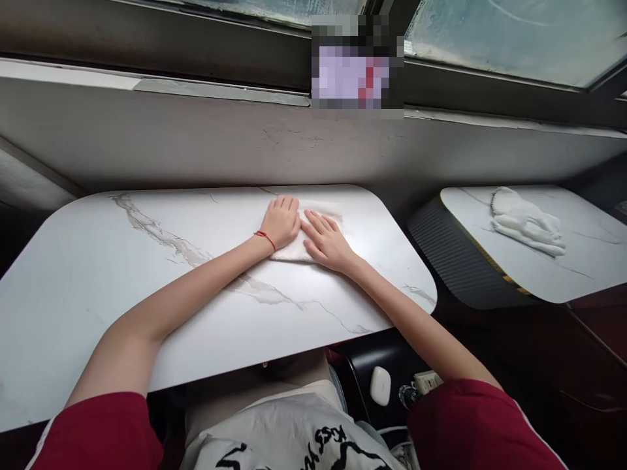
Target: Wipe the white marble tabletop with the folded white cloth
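Observation:
A folded white cloth (298,250) lies on the white marble-patterned table (122,274), towards its far edge. My left hand (283,223), with a red string bracelet (265,239) at the wrist, is on the cloth's left side. Its fingers are close together and bent over the cloth; the fingertips are partly hidden. On the right part of the cloth rests my right hand (329,243), palm down, with its fingers stretched out and a little apart. The two hands nearly touch at the middle of the cloth.
Another table (529,274) at the right bears a crumpled white cloth (529,222). A wall (196,143) and windows (499,39) run along the far side. Below the table's near edge, a white rounded case (380,386) sits on a black surface (362,365).

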Available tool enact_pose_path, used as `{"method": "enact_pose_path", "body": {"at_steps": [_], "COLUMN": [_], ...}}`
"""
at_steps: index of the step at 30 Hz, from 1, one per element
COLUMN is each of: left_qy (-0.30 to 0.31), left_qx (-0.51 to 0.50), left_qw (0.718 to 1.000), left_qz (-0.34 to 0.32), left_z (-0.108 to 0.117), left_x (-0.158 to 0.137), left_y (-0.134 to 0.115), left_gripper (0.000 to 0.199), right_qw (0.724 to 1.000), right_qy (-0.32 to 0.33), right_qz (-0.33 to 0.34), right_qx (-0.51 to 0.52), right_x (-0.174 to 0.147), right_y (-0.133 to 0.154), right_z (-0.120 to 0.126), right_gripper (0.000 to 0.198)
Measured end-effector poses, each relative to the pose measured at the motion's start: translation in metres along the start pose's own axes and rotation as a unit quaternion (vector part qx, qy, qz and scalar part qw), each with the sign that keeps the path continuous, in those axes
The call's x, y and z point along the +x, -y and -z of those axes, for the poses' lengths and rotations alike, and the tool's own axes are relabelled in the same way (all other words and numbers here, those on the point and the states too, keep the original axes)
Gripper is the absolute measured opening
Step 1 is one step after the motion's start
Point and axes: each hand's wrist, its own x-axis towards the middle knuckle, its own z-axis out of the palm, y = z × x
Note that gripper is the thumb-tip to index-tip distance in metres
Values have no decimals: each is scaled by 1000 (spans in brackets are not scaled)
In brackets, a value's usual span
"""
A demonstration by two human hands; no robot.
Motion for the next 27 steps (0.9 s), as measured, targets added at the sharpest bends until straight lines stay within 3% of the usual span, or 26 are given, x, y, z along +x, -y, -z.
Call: {"method": "enact_pose_path", "body": {"at_steps": [8, 14, 21, 27], "left_qy": [74, 81, 93, 110], "left_qx": [20, -1, -33, -35], "left_qw": [995, 988, 985, 987], "left_qz": [-57, -129, -141, -115], "left_z": [12, 12, -1, -11], "left_x": [-42, -68, -70, -25], "left_y": [-81, -105, -94, -52], "left_gripper": [36, 49, 72, 78], "right_qw": [1000, 1000, 1000, 1000], "right_qy": [-18, -4, 9, 8], "right_qz": [-21, -17, -7, -14], "right_qx": [2, 7, 16, 16], "right_x": [-98, -141, -122, -71], "right_y": [23, 28, 10, -24], "right_z": [29, 46, 45, 31], "right_gripper": [56, 64, 59, 56]}}
